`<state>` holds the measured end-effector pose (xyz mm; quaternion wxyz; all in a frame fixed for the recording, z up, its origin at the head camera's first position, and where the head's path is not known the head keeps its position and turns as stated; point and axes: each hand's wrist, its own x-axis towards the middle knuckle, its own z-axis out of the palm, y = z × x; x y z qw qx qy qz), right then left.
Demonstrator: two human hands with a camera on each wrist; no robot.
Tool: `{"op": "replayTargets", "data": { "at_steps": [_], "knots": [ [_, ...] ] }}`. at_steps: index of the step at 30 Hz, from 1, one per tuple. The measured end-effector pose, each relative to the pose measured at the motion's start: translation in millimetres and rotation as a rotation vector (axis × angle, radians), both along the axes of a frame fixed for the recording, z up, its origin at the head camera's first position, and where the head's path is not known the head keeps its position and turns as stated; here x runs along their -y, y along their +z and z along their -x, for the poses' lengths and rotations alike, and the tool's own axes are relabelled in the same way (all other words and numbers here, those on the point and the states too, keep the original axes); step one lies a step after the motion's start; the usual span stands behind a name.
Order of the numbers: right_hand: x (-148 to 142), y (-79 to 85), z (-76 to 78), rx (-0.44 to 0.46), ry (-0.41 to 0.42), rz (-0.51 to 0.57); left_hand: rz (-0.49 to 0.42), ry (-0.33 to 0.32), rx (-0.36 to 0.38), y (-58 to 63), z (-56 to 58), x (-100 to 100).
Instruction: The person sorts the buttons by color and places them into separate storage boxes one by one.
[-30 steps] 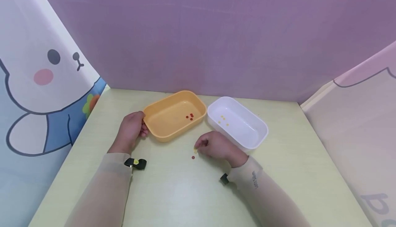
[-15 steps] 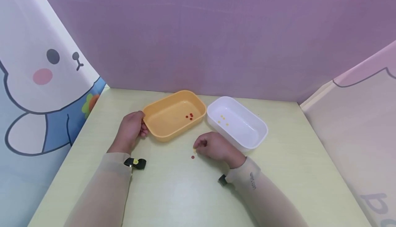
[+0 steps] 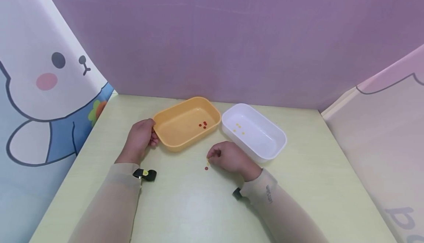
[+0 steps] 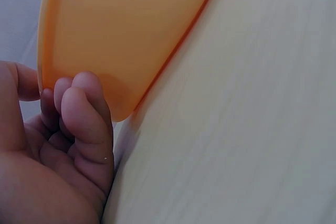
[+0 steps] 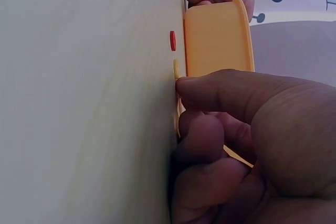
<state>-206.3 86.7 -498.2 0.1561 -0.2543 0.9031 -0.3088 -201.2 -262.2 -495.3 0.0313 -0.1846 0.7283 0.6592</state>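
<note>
My left hand [image 3: 140, 135] grips the near-left end of an orange plastic tray [image 3: 172, 120], thumb at the rim and curled fingers against the outer wall. Several small red discs [image 3: 204, 125] lie in its right part. Low on the table, my right hand [image 3: 228, 155] has thumb and forefinger pinched at a small yellow disc [image 5: 179, 107], mostly hidden by the fingers. Just beyond the thumb tip in the right wrist view lies another yellow disc [image 5: 176, 68], with a single red disc [image 5: 172, 41] past it. A white tray [image 3: 265, 134] beside the right hand holds several yellow discs [image 3: 239, 126].
Both trays stand side by side at the back of the pale table [image 3: 185, 206], their near corners almost meeting. A purple cloth wall [image 3: 212, 44] rises behind them. A printed cartoon panel [image 3: 39, 125] closes off the left, and a pale panel [image 3: 381, 143] the right.
My right wrist and forearm have shifted slightly left, while the fingertips stay at the yellow disc. The left hand and both trays hold their places.
</note>
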Motion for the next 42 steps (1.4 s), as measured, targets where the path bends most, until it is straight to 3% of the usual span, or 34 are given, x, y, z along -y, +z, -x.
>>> {"op": "replayTargets", "data": {
  "at_steps": [22, 32, 42],
  "knots": [
    [-7.7, -6.5, 3.8, 0.007, -0.058, 0.041, 0.011, -0.005, 0.005, 0.9, -0.4, -1.1],
    [-11.6, -0.3, 1.9, 0.144, -0.105, 0.094, 0.004, -0.008, 0.002, -0.3, -0.8, 0.6],
    [-12.6, 3.5, 0.0, 0.162, -0.110, 0.110, 0.004, -0.005, 0.002, 1.6, -4.0, -0.1]
  ]
}}
